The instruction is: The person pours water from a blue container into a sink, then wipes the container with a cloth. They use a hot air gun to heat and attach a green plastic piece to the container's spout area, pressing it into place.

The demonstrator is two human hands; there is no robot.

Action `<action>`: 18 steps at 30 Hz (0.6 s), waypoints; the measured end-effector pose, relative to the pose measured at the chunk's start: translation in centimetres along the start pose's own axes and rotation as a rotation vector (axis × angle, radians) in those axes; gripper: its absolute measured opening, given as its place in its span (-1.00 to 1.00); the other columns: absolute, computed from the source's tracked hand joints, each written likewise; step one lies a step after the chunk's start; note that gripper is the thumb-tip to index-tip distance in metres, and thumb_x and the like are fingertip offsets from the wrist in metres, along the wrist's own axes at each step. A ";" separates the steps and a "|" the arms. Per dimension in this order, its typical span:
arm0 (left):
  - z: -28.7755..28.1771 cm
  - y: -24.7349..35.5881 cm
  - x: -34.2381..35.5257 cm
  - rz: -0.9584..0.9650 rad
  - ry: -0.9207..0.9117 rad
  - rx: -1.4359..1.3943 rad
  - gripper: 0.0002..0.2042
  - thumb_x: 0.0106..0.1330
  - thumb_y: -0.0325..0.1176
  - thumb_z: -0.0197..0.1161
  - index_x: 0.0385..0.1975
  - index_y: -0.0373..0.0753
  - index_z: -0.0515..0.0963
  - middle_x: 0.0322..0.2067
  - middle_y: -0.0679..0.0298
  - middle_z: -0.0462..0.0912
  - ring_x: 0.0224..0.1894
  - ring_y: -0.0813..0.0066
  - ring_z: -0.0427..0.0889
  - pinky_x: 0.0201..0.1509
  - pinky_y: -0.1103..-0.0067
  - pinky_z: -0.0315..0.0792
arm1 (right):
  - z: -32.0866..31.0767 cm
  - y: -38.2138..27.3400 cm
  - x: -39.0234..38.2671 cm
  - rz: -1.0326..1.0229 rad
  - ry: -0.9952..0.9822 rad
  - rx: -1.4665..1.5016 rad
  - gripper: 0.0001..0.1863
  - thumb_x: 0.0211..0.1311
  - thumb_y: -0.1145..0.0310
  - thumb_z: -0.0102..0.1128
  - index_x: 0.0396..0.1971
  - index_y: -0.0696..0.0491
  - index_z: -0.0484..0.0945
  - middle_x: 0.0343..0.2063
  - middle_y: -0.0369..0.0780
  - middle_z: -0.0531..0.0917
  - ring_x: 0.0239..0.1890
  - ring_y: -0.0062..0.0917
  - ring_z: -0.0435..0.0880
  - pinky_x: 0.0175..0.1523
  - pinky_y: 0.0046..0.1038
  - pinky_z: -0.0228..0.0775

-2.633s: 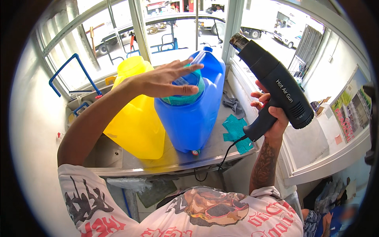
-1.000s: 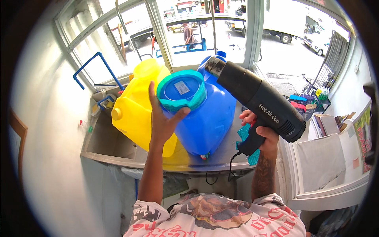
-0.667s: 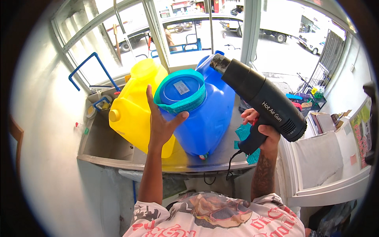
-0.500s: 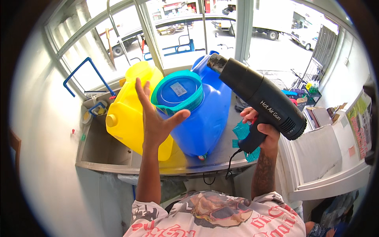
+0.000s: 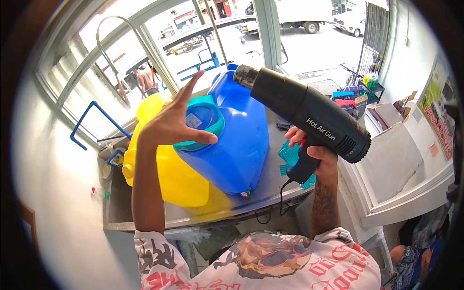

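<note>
A black heat gun (image 5: 290, 99) is gripped at its handle by my right hand (image 5: 325, 162). Its metal nozzle points up and left over the blue water jug (image 5: 237, 140). A blue lid (image 5: 204, 116) on the jug is ringed by a teal plastic band (image 5: 220, 123) and carries a small pale label. My left hand (image 5: 171, 121) is spread with thumb and fingers apart beside the lid, hiding part of it; whether it touches the band I cannot tell. The yellow jug (image 5: 179, 179) stands left of the blue one, partly behind my left forearm.
Both jugs stand on a metal counter (image 5: 222, 212) with a sink basin (image 5: 121, 193) at its left. Teal plastic strips (image 5: 290, 157) lie under the heat gun, whose black cord (image 5: 282, 203) hangs down. A blue pipe (image 5: 92, 116) sticks out at the left. Windows face a street.
My left hand has moved from in front of the lid to its left side, tilting over. The heat gun has shifted slightly left relative to the blue jug. The whole view has turned a little.
</note>
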State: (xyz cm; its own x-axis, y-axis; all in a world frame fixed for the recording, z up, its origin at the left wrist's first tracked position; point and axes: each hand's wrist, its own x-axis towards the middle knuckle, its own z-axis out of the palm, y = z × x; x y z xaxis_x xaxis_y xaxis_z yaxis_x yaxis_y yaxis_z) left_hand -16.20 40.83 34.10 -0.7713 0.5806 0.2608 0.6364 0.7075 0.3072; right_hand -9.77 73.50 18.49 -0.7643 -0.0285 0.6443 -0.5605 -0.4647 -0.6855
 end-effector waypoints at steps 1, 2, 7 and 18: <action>-0.5 0.3 0.0 0.025 0.023 -0.024 0.43 -0.37 0.42 0.56 0.54 0.06 -0.18 0.52 -0.05 -0.10 0.54 -0.11 -0.05 0.54 0.07 0.00 | -0.2 0.0 0.0 0.000 -0.007 -0.007 -0.45 -0.07 0.13 0.34 -0.13 0.22 0.63 -0.32 -0.11 0.70 -0.05 -0.24 0.65 0.00 -0.32 0.48; -1.2 0.6 -0.3 0.046 0.055 0.001 0.41 -0.35 0.42 0.56 0.54 0.08 -0.17 0.52 -0.06 -0.09 0.53 -0.12 -0.03 0.53 0.07 0.01 | -0.1 0.0 0.1 0.013 0.001 0.001 -0.46 -0.08 0.12 0.34 -0.15 0.22 0.63 -0.32 -0.12 0.70 -0.04 -0.25 0.65 0.00 -0.32 0.48; 0.2 2.3 -2.0 -0.231 0.118 0.274 0.36 -0.34 0.42 0.54 0.54 0.18 -0.13 0.51 -0.08 -0.06 0.51 -0.16 0.03 0.51 0.04 0.06 | -0.4 0.3 0.5 0.030 0.029 0.021 -0.49 -0.11 0.11 0.35 -0.23 0.22 0.66 -0.31 -0.11 0.70 -0.05 -0.26 0.65 0.01 -0.34 0.48; 7.2 1.3 -6.4 -0.167 0.820 -0.249 0.31 -0.20 0.23 0.62 0.51 -0.09 -0.11 0.49 -0.03 -0.03 0.52 0.02 0.02 0.56 0.17 -0.02 | -2.2 1.1 0.5 0.055 -0.070 0.118 -0.52 -0.05 0.16 0.35 -0.20 0.23 0.64 -0.20 -0.06 0.67 -0.04 -0.29 0.62 0.04 -0.33 0.45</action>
State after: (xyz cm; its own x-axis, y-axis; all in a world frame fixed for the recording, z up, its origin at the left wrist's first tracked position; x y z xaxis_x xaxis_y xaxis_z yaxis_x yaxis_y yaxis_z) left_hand -10.47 40.91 26.17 -0.6675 -0.0636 0.7419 0.5725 0.5933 0.5660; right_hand -11.48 74.98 17.34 -0.7667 -0.1162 0.6314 -0.4739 -0.5611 -0.6787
